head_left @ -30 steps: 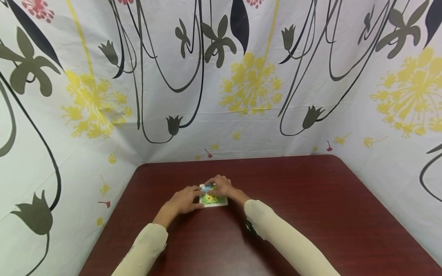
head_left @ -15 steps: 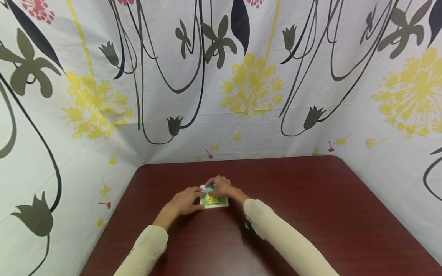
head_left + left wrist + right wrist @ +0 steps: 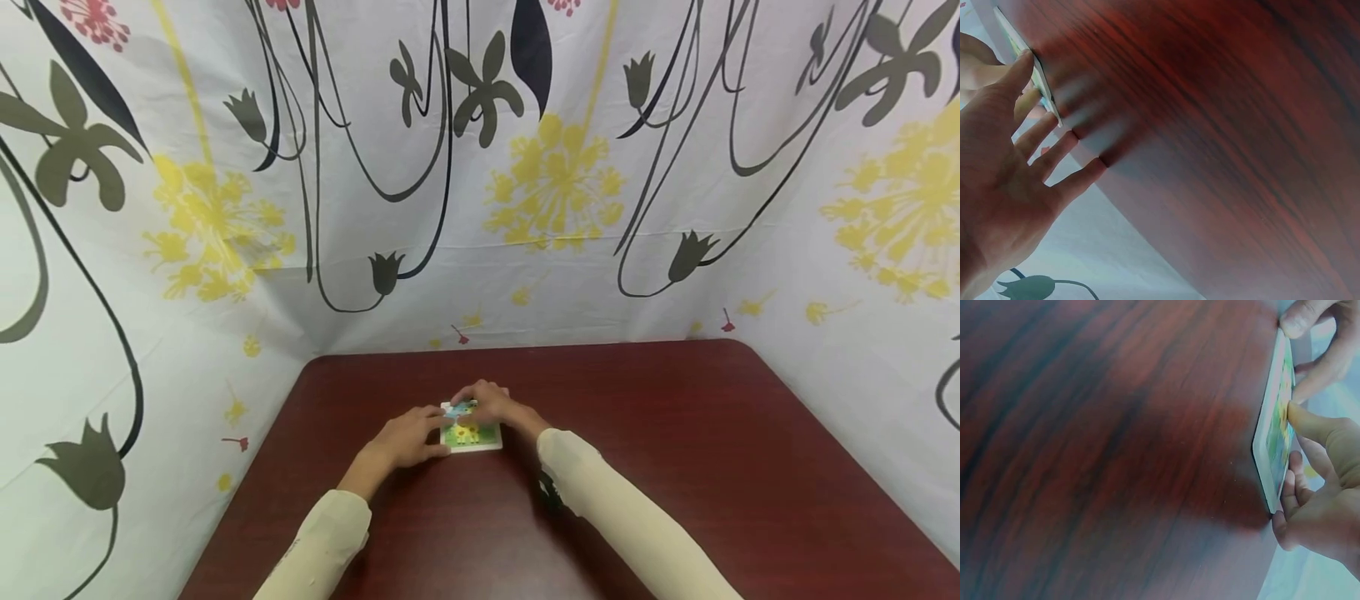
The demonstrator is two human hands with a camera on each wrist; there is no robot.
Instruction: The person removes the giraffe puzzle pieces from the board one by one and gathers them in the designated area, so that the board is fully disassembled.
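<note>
A small flat picture board [image 3: 480,440] with a white border lies on the table, printed in green, yellow and blue. My left hand [image 3: 403,437] rests at its left side, thumb at the near left corner and a finger reaching over the picture. Its other fingers are spread nearly straight on the tabletop in the left wrist view. My right hand [image 3: 491,406] arches over the far right part. In the right wrist view its thumb presses the picture face [image 3: 1281,428] and its fingers curl at the board's edge. The hands cover part of the picture.
The dark red wooden table [image 3: 637,433] has rounded far corners. A white cloth [image 3: 570,300] printed with flowers and stems hangs behind it and along both sides.
The whole head view has shifted slightly, so everything sits a little further right. Both hands keep nearly the same places on the board.
</note>
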